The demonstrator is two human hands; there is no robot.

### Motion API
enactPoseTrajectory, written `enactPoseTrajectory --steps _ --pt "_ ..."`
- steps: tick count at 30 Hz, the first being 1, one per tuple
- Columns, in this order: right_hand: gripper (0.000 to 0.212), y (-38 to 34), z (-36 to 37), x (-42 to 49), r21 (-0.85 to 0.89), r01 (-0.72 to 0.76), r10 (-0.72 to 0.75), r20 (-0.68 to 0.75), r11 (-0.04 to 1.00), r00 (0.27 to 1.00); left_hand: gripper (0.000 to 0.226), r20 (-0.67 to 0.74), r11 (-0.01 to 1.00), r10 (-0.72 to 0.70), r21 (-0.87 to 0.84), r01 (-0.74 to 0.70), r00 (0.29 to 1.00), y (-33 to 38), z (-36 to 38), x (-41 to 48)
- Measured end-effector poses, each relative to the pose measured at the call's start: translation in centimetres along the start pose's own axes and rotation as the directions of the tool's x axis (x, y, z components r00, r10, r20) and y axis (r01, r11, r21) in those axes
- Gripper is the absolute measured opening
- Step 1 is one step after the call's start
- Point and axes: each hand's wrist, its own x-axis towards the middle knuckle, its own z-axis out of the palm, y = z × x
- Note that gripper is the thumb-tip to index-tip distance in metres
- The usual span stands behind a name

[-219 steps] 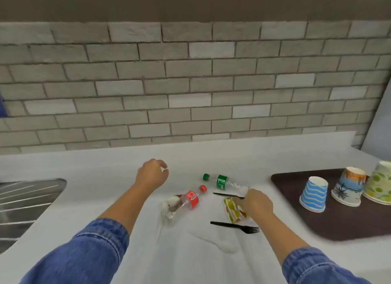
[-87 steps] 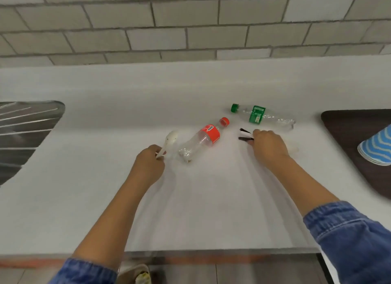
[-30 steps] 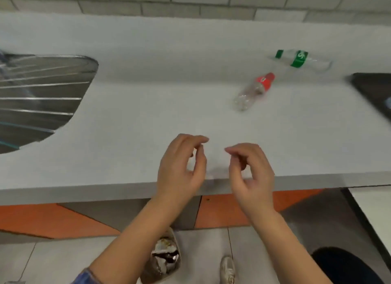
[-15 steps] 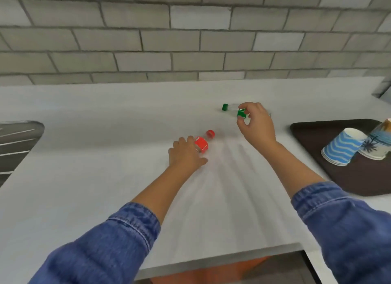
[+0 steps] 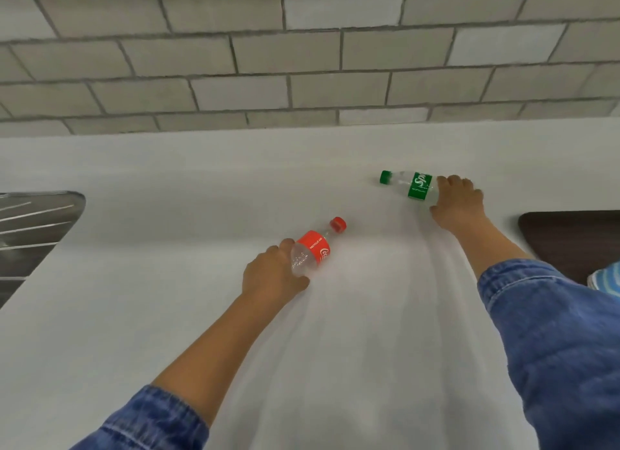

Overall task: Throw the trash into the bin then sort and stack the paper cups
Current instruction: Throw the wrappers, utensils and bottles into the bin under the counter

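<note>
A clear plastic bottle with a red label and red cap (image 5: 315,248) lies on the white counter, cap pointing to the far right. My left hand (image 5: 271,277) is wrapped around its base end. Farther back to the right lies a clear bottle with a green label and green cap (image 5: 411,184), cap pointing left. My right hand (image 5: 458,201) grips its lower half. A blue-and-white striped paper cup (image 5: 607,278) shows partly at the right edge, behind my sleeve. The bin is out of view.
A dark brown tray (image 5: 567,238) sits on the counter at the right, under the cup. A steel sink (image 5: 30,228) is set into the counter at the left. A grey brick wall (image 5: 302,57) backs the white counter (image 5: 167,282).
Both hands have closed around the bottles that they were reaching for half a second ago. The view has shifted left, so most of the tray and cups are out of sight.
</note>
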Motion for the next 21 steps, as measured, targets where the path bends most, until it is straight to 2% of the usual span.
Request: enactPoseTrajectory --steps 3,6,9,12,14,21 --pt "0.054 0.4 -0.4 0.1 -0.021 0.008 -0.008 -0.041 1.0 0.999 0.067 -0.044 0.984 0.017 -0.176 -0.024 0.999 -0.9 -0.3 -2.0" --pt "0.058 1.9 -0.5 -0.4 -0.141 -0.012 0.01 -0.016 0.99 1.0 0.066 -0.055 0.878 0.011 -0.478 -0.036 0.998 -2.7 -0.4 -5.4" --pt "0.06 3.3 -0.3 -1.4 -0.174 -0.055 0.056 0.002 0.983 0.998 0.064 -0.069 0.779 -0.037 -0.627 -0.014 0.997 -5.4 -0.7 -8.9" --pt "0.065 1.9 -0.5 -3.7 0.035 -0.067 0.065 0.065 0.997 0.996 0.065 -0.081 0.727 -0.112 -0.687 0.026 0.99 -8.4 -1.4 -11.7" --pt "0.067 -0.6 -0.9 -6.3 0.201 -0.04 0.02 0.1 0.979 0.995 0.066 -0.081 0.719 -0.13 -0.694 0.037 0.988 -10.2 -1.8 -13.1" --pt "0.057 -12.9 -1.5 -21.6 0.588 0.053 -0.147 0.113 0.807 0.983 0.068 -0.073 0.679 -0.126 -0.733 0.032 0.989 -15.8 -2.6 -18.6"
